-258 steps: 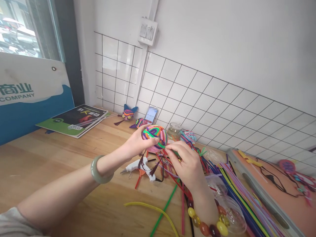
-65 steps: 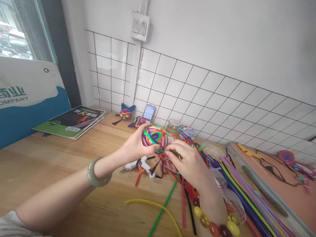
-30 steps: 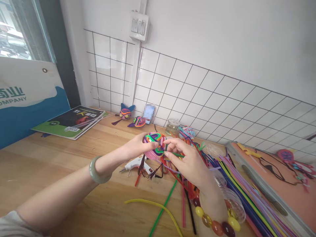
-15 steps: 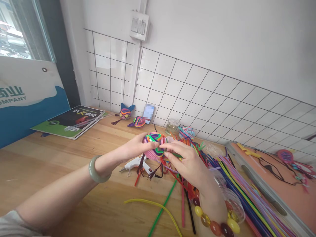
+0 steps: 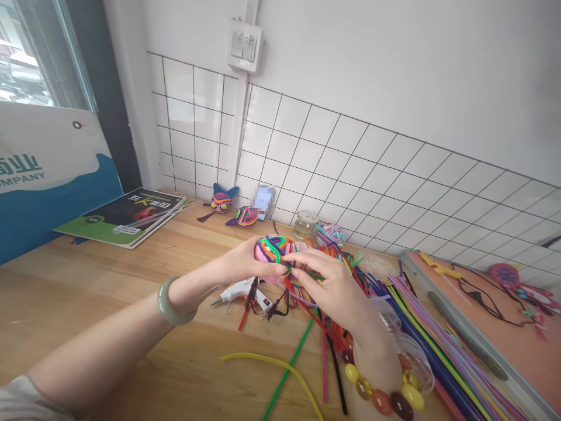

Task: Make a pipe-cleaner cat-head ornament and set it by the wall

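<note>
My left hand [image 5: 248, 262] is wrapped round a multicoloured craft piece [image 5: 272, 248] with green, purple, orange and pink strips, its thumb pressed on the lower front. Dark tassels [image 5: 252, 295] hang beneath the piece. From the right, my right hand [image 5: 322, 278] pinches at the piece's right edge with thumb and forefinger; what lies between those fingertips is too small to tell. Under the hands a white glue gun [image 5: 245, 290] lies on the wooden table [image 5: 144, 333]. A yellow strip [image 5: 280, 362] and a green strip [image 5: 291, 362] cross in front.
Two colourful craft figures [image 5: 222, 199] and a phone [image 5: 263, 202] stand by the wall grid, with a glass jar [image 5: 305, 223] further right. Bundled pipe cleaners [image 5: 432, 339] and an orange board [image 5: 495, 310] lie at right. Magazines [image 5: 127, 217] lie at left.
My left thumb has slid slightly down and right along the craft piece, and the piece has turned a little. My right hand remains at its right edge.
</note>
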Demonstrator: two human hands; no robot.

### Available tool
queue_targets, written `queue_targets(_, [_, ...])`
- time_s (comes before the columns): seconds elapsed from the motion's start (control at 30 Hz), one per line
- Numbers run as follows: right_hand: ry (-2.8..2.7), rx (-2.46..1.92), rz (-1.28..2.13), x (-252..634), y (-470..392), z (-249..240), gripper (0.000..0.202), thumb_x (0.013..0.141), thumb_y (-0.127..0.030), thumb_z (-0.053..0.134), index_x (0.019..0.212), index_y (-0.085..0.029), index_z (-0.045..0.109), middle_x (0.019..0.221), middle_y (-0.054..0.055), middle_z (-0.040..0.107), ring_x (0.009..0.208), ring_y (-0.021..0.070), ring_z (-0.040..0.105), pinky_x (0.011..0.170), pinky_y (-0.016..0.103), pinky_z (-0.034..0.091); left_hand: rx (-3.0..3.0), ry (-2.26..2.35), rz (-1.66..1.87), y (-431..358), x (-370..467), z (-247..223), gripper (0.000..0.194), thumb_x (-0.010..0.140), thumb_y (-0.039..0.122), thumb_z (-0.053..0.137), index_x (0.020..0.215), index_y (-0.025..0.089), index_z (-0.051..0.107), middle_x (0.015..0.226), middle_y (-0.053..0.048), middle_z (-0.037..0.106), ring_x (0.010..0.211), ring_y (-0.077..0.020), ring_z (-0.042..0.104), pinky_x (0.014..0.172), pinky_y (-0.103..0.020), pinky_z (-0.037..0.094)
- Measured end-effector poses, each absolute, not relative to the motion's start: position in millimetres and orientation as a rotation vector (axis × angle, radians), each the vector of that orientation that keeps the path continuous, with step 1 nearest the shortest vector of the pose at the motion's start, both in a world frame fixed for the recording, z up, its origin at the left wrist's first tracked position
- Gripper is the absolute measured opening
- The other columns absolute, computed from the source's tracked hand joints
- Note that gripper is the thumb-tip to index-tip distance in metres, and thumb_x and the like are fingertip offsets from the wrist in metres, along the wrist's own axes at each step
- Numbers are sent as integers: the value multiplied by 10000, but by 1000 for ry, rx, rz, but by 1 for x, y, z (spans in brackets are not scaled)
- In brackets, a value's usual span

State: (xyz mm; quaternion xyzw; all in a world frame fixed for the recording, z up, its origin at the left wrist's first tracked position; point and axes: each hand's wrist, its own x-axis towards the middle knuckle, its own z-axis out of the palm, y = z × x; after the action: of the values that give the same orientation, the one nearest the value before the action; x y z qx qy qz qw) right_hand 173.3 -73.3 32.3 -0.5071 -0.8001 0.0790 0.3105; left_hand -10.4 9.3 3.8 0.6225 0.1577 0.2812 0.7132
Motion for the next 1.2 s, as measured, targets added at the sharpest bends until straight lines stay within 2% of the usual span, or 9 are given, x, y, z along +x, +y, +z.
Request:
queue_targets(0.37, [-2093,-1347,261,169,-75,31,286,913,-167,506,1123,-286,659,1135,37,677,1086,199,613,841,336,532,1438,409,643,11,-7,-2,348,693,231,729,1004,150,593,864,-15,631,737,-128,607,719,-267,524])
queue_targets(0.6, [-2115,-1308,231,169,-75,32,282,910,-155,514,1128,-270,650,1075,40,671,1002,183,625,854,337,525,1551,451,680,11,-6,0,278,713,223,679,966,143,597,820,-10,625,714,-126,590,667,-237,494])
queue_targets(0.67, [-2121,-1270,160,168,-75,33,245,912,-170,528,1105,-249,657,1046,51,656,990,182,616,872,338,508,1589,505,735,11,-6,-1,333,699,239,694,999,143,589,834,-16,632,718,-130,588,665,-241,491])
queue_targets(0.83, [-2098,-1199,-56,161,-74,31,200,936,-198,510,1044,-236,674,974,67,604,956,194,586,835,353,495,1725,734,891,7,-7,-8,605,634,309,744,1168,154,504,996,-67,653,840,-185,614,732,-288,503])
queue_targets(1.07, [-2208,-1185,-200,148,-67,20,192,945,-221,501,973,-206,691,891,74,600,855,201,562,764,364,484,2035,862,922,-1,-7,-13,707,583,291,710,1233,190,450,932,-48,658,792,-220,629,693,-305,483])
queue_targets(1.2, [-2240,-1157,-174,146,-64,19,183,943,-177,488,908,-200,666,886,72,605,853,202,557,772,361,478,2085,878,883,0,-8,-13,634,606,307,691,1192,188,480,921,-56,656,775,-223,623,652,-300,473])
